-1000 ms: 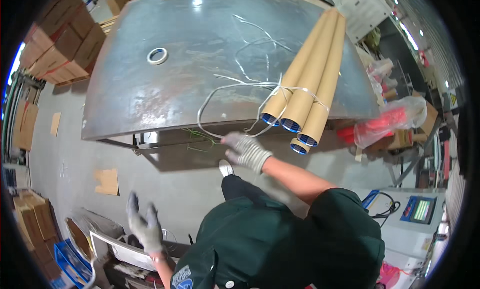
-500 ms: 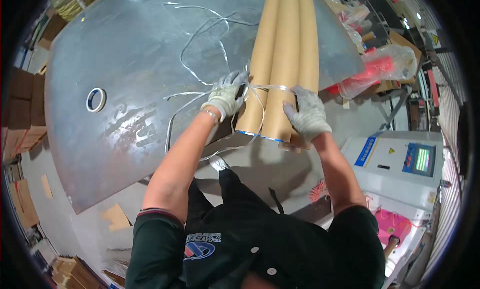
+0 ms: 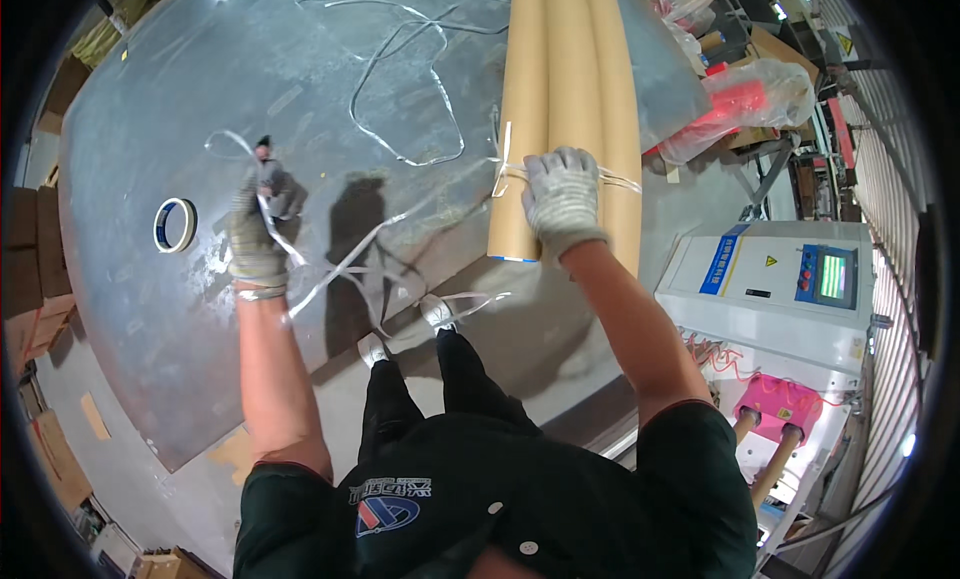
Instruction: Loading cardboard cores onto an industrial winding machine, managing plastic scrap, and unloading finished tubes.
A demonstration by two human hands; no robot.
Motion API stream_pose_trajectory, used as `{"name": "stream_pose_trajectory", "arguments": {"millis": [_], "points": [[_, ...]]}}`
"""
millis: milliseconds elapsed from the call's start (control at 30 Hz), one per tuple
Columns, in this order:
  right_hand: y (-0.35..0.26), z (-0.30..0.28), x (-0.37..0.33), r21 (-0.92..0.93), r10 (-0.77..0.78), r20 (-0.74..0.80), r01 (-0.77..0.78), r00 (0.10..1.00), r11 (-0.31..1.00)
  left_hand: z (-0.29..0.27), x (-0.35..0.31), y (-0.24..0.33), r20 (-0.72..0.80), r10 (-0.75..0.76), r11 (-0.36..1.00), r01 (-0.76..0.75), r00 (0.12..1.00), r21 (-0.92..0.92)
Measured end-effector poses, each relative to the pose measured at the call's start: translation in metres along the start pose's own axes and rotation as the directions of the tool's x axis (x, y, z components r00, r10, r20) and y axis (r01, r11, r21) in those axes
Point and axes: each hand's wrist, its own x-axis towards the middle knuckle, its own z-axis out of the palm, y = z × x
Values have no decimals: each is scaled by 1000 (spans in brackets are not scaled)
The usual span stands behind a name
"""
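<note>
Three long brown tubes point(image 3: 573, 69) lie side by side at the table's right edge, with shiny plastic string point(image 3: 612, 178) around them near their close ends. My right hand point(image 3: 562, 199), in a pale knitted glove, lies over the tubes and the string, fingers stretched and close together. Away to the left, above the table, my gloved left hand point(image 3: 262, 229) is closed on a length of the same string. A small dark tip with a reddish part point(image 3: 263, 151) juts past its fingers, too blurred to name. Loose string trails from that hand towards the tubes.
The grey metal table point(image 3: 290, 69) has a roll of tape point(image 3: 160, 229) at its left and more loose string on top. To the right stand a white machine cabinet point(image 3: 690, 264) with a screen and a pink box point(image 3: 795, 404). Plastic-wrapped red material point(image 3: 740, 101) sits beyond the table.
My left hand has moved from the tubes far out to the left, drawing string with it. My right hand has shifted left onto the middle of the tubes.
</note>
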Motion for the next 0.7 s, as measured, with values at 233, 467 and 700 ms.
{"name": "stream_pose_trajectory", "arguments": {"millis": [233,467,700], "points": [[-4,-40,55,732,13,480,-409,877,544,-12,-42,26,-433,37,973,66,901,221],[-26,-14,75,789,-108,366,-247,924,563,24,-46,-49,-440,-198,959,265,876,96],[-73,-41,35,935,-431,-64,205,900,289,49,-30,-98,-268,-354,935,334,896,-117]]}}
